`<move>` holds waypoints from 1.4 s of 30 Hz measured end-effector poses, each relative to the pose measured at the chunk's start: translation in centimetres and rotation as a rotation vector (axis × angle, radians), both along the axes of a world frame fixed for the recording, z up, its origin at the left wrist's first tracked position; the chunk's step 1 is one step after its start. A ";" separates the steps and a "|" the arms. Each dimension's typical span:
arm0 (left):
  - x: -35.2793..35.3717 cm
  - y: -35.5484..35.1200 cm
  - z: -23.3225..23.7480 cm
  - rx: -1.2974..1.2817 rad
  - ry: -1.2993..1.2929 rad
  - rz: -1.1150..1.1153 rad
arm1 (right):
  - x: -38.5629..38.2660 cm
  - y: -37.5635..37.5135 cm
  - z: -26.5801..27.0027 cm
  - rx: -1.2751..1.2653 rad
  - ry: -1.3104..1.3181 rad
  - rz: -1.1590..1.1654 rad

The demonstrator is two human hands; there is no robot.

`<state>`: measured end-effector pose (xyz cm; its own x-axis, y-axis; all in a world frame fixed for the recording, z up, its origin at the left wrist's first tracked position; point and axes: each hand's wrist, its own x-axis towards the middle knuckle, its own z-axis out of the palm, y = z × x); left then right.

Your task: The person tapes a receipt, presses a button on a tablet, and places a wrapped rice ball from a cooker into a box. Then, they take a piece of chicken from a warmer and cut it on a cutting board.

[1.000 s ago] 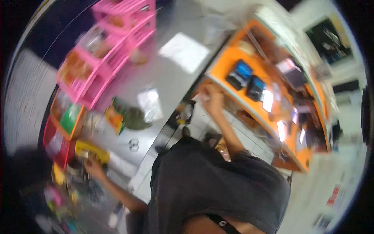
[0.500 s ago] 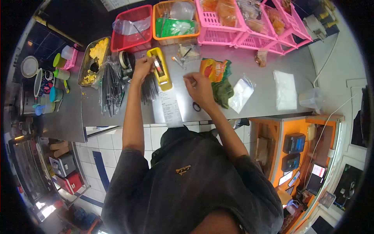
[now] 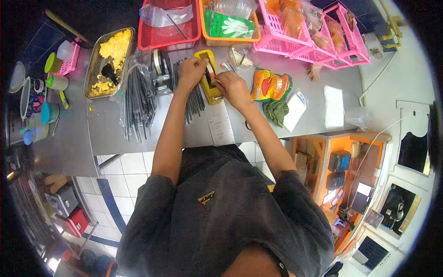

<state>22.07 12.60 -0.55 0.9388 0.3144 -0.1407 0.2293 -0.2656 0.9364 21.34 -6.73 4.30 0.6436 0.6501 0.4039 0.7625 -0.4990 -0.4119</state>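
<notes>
Just past the white printed paper strip (image 3: 220, 125), a long yellow plastic tape dispenser (image 3: 211, 92) sits on the grey metal counter (image 3: 106, 124) — probably light but stiff, best held by its sides. Left hand (image 3: 192, 72) and right hand (image 3: 232, 87) have fingers bunched there, can't tell what's pinched.

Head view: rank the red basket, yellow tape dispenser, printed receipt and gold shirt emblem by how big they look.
1. Red basket
2. Yellow tape dispenser and printed receipt: too alike to rank, the dispenser being partly covered
3. Gold shirt emblem, smallest although nearer the camera
</notes>
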 end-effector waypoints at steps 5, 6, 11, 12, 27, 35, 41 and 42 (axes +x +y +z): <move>0.5 -0.1 -0.8 0.036 -0.080 0.021 | 0.8 -0.2 0.1 -0.098 -0.154 0.184; 0.5 -0.1 -1.1 0.029 -0.079 0.025 | 0.8 -0.2 0.2 -0.136 -0.166 0.185; -1.5 -0.9 1.0 0.063 -0.191 0.045 | 0.8 0.1 0.5 -0.195 -0.214 0.210; -2.7 -1.2 1.2 0.061 -0.192 0.051 | 0.8 0.2 0.5 -0.211 -0.214 0.200; -11.0 -4.2 -0.6 0.134 -0.360 -0.249 | -2.6 -0.3 3.2 -0.317 -0.078 0.115; -10.8 -4.4 -0.7 0.191 -0.387 -0.239 | -5.9 -2.3 2.7 -0.245 0.022 0.061; -11.0 -4.5 -0.4 0.166 -0.358 -0.237 | -6.6 -3.2 1.5 -0.244 0.027 0.096; -11.0 -4.5 -0.3 0.156 -0.357 -0.228 | -6.7 -3.4 1.3 -0.234 0.034 0.096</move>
